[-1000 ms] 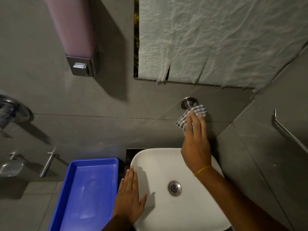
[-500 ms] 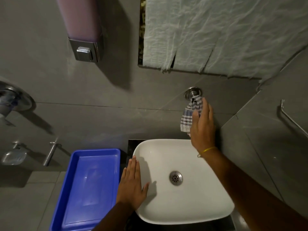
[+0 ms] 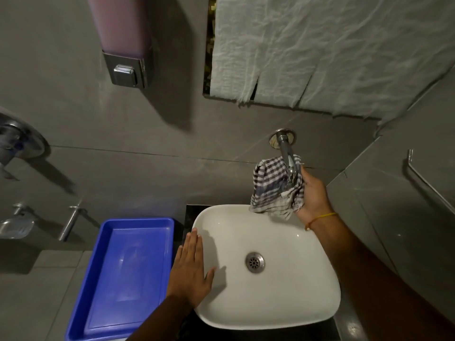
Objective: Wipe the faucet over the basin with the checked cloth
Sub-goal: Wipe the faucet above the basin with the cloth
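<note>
A chrome faucet (image 3: pixel 285 150) juts from the grey wall above the white basin (image 3: pixel 290 301). My right hand (image 3: pixel 314 195) holds the checked cloth (image 3: pixel 273 190) wrapped around the faucet's lower end, so the spout tip is mostly hidden. The cloth hangs down to the basin's back rim. My left hand (image 3: pixel 190 273) lies flat with fingers spread on the basin's left rim, holding nothing. A round metal drain (image 3: pixel 254 262) sits in the basin's middle.
A blue plastic tray (image 3: pixel 98 286) stands left of the basin. A soap dispenser (image 3: pixel 123 40) is mounted on the wall above, with a soap dish (image 3: pixel 16 226) and metal fittings at far left. A crumpled white sheet (image 3: pixel 332 45) covers the mirror; a rail (image 3: pixel 428 180) runs along the right wall.
My right hand has slid the cloth from the faucet's wall base down along the spout to its lower end, baring the upper pipe. The left hand stays on the rim.
</note>
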